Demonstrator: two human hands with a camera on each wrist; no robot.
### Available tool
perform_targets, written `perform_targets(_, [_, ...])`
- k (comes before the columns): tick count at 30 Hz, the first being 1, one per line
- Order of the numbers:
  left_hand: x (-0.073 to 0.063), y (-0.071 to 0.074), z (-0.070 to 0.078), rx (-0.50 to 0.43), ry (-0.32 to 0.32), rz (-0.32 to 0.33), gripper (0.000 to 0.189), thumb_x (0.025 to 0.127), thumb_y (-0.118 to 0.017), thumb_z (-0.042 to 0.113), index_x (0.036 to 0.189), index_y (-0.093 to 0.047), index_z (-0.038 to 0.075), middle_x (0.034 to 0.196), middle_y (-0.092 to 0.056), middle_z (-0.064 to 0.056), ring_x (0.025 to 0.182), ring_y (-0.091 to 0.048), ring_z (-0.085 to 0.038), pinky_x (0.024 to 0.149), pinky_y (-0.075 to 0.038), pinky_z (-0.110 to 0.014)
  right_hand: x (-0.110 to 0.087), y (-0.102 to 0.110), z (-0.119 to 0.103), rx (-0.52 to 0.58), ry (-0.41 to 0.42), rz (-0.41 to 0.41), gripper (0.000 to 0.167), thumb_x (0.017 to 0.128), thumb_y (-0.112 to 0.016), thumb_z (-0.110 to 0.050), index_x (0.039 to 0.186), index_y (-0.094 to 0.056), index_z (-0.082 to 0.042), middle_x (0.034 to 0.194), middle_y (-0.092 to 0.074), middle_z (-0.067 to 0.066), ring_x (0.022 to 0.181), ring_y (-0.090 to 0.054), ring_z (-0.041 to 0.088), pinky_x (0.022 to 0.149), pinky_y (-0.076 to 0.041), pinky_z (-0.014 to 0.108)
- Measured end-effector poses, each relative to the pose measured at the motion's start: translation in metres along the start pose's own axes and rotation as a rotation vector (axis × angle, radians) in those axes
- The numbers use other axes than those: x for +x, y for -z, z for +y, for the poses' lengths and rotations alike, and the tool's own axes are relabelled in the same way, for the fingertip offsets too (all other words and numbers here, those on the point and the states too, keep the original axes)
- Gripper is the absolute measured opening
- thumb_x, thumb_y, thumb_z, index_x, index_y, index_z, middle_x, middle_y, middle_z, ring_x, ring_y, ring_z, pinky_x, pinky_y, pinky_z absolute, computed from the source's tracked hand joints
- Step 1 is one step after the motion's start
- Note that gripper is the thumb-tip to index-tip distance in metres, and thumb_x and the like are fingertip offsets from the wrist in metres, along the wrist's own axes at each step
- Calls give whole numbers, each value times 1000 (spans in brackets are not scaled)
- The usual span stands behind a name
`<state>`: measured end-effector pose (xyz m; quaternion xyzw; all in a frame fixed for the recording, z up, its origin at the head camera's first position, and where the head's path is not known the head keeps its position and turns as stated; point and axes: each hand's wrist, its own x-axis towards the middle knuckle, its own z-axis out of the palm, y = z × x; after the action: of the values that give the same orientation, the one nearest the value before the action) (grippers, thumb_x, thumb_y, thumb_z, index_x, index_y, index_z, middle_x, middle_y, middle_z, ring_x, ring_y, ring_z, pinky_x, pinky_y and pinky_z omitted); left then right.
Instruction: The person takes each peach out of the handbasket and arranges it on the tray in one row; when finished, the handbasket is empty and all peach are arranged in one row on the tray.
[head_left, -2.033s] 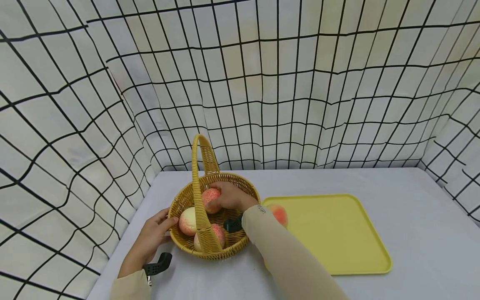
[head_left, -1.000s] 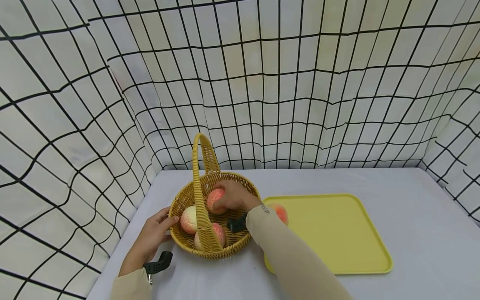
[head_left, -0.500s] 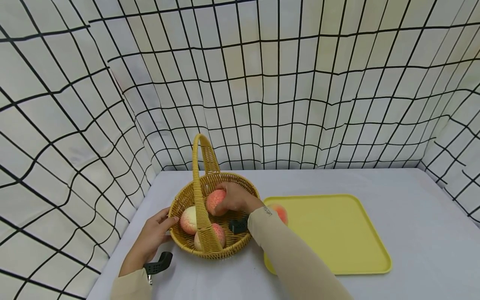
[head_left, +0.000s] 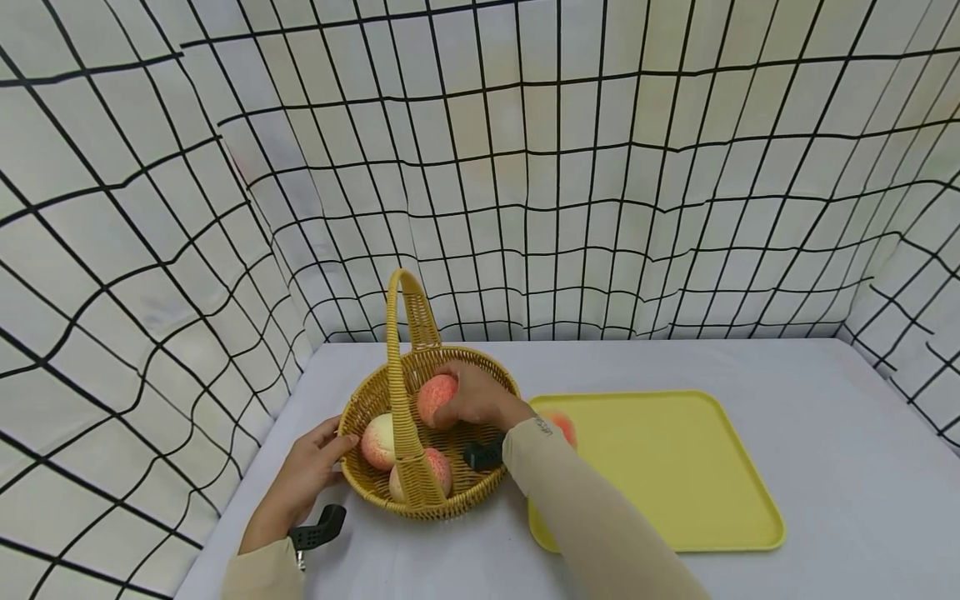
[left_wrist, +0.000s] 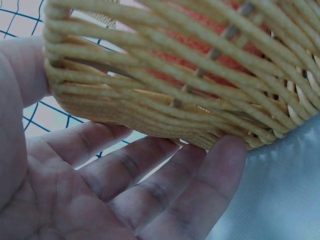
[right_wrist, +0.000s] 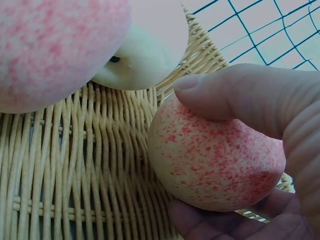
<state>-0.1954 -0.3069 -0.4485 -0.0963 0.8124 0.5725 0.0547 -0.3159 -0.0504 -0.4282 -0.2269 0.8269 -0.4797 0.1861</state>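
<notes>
A wicker basket (head_left: 471,498) with a tall arched handle stands on the left of the table. My left hand (head_left: 300,471) holds its left side, thumb over the rim and fingers (left_wrist: 127,167) against the outer wall below. Inside the basket, my right hand (head_left: 476,397) grips a red-speckled peach (right_wrist: 210,155) between the thumb on top and fingers beneath, which are partly hidden. Two more peaches lie in the basket: a pale one (head_left: 377,442) at the left and a pinkish one (head_left: 437,468) at the front, partly covered by the handle.
Right of the basket lies a yellow tray (head_left: 675,475). A blurred red-orange peach (head_left: 562,427) at its left edge is partly hidden by the right sleeve (head_left: 592,508). White cloth walls with black netting (head_left: 555,208) enclose the table's back and sides.
The right hand has shifted slightly to the right inside the basket, bringing the gripped peach with it. The left hand keeps its hold on the basket rim.
</notes>
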Motion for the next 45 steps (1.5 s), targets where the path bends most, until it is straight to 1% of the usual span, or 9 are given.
perform_targets(3, [0, 0, 0, 2, -1, -2, 56, 110, -50, 22, 160, -35, 0, 156, -43, -30, 134, -53, -40, 94, -59, -49, -2, 4, -1, 34, 18, 5, 77, 77, -87, -11, 147, -55, -10, 125, -65, 6, 99, -65, 19, 84, -58, 37])
perform_targets(8, [1, 0, 0, 5, -7, -10, 58, 110, -49, 22, 161, -32, 0, 156, -42, -31, 135, -52, -42, 94, -59, -49, -7, 13, -5, 30, 47, 31, 77, 78, -86, -13, 148, -55, -12, 127, -65, 4, 100, -65, 19, 84, -58, 37])
perform_targets(16, [0, 0, 0, 14, 0, -6, 58, 110, -49, 22, 161, -32, -1, 157, -41, -31, 136, -51, -43, 94, -60, -48, -23, 28, -12, 59, 62, 61, 83, 79, -86, -17, 153, -50, -15, 131, -63, 3, 107, -65, 20, 87, -58, 40])
perform_targets(23, [-1, 0, 2, 17, 12, -1, 58, 110, -49, 22, 161, -32, -1, 158, -41, -31, 138, -50, -45, 95, -59, -50, -39, 43, -12, 31, 90, 82, 80, 81, -88, -23, 151, -51, -19, 133, -63, 4, 112, -64, 21, 91, -58, 42])
perform_targets(28, [0, 0, 1, 19, 13, -1, 59, 110, -49, 23, 161, -31, 0, 158, -40, -31, 138, -49, -45, 96, -59, -50, -52, 55, -7, 111, 94, 101, 81, 81, -87, -20, 152, -50, -19, 134, -63, 5, 115, -64, 21, 91, -58, 40])
perform_targets(32, [1, -1, 0, 19, 15, -7, 59, 110, -49, 23, 162, -30, 0, 159, -39, -31, 139, -49, -46, 96, -59, -50, -63, 65, -1, 165, 117, 123, 81, 80, -87, -17, 152, -51, -17, 135, -62, 7, 115, -64, 23, 92, -58, 40])
perform_targets(36, [3, -1, -1, 21, 18, -10, 59, 110, -49, 23, 161, -30, -1, 159, -39, -31, 138, -49, -46, 95, -59, -49, -74, 76, 8, 162, 133, 150, 79, 81, -86, -16, 152, -50, -15, 135, -62, 10, 111, -64, 26, 89, -58, 39])
perform_targets(40, [3, 0, 0, 23, 20, -9, 60, 110, -49, 23, 161, -30, -1, 159, -39, -31, 138, -49, -46, 95, -59, -49, -84, 86, 17, 144, 130, 187, 78, 82, -85, -17, 151, -50, -15, 135, -61, 10, 108, -63, 27, 85, -58, 38])
perform_targets(45, [3, 0, 1, 23, 25, -6, 60, 110, -48, 22, 162, -30, -1, 158, -39, -31, 139, -48, -46, 95, -59, -49, -97, 97, 29, 158, 120, 226, 79, 82, -87, -19, 152, -50, -17, 137, -60, 9, 108, -62, 29, 86, -58, 38])
